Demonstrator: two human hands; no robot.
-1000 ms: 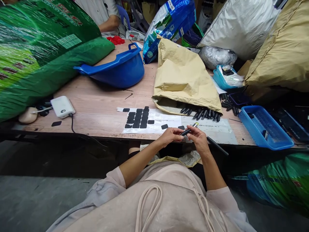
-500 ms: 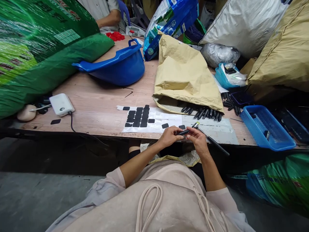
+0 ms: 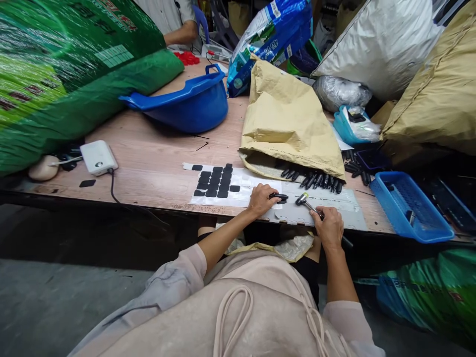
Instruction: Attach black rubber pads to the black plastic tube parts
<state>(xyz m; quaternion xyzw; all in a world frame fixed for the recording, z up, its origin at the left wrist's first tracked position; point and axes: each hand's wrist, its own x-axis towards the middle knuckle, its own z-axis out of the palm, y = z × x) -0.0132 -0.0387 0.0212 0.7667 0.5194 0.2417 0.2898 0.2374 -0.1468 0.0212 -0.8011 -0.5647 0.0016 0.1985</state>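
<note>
Apparently pinching the black tube by one end between closed left-hand fingertips, near the white paper's right edge, likely for steadiness. Gripping the hammer partway along its handle with curled right-hand fingers, over the grey sheet, perhaps for balance. Compared with a moment before, no longer holding the tube with both hands, but spreading them apart and grasping the hammer.
</note>
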